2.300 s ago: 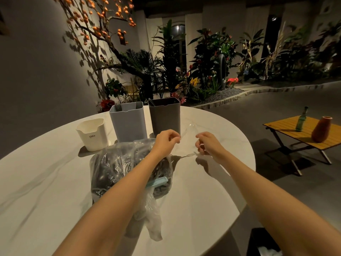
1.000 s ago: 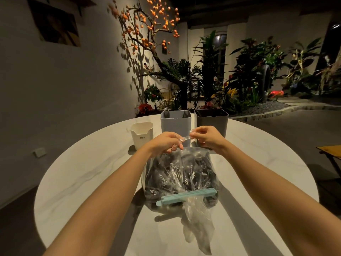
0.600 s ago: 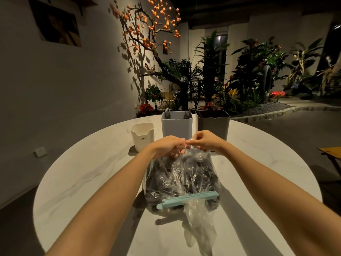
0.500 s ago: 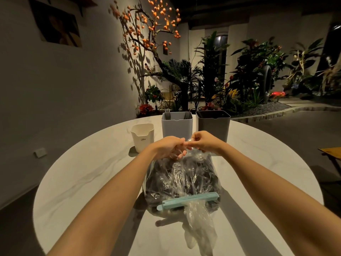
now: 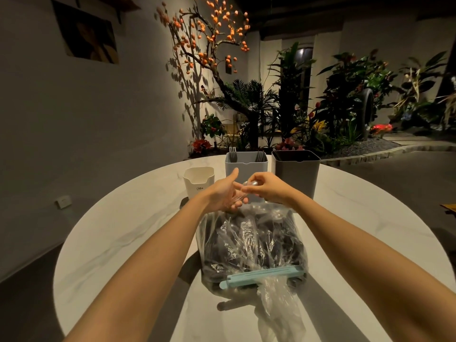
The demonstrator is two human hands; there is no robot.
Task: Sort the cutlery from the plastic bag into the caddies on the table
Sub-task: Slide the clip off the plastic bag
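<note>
Round white table (image 5: pixel 123 233): right hand (image 5: pixel 267 187) pinches clear plastic cutlery piece (image 5: pixel 250 184) above bag (image 5: pixel 251 245); left hand (image 5: pixel 223 193), earlier curled, now open-fingered, thumb up.

— Hands? — Left hand (image 5: pixel 223 193) spread, thumb raised; right hand (image 5: pixel 267 187) pinches a clear plastic utensil (image 5: pixel 249 184) above the plastic bag (image 5: pixel 251 245).
— Caddies? — White caddy (image 5: pixel 198 181), light grey caddy (image 5: pixel 246 162) holding forks (image 5: pixel 233 154), dark grey caddy (image 5: pixel 296 170), side by side on the table (image 5: pixel 118 233).
</note>
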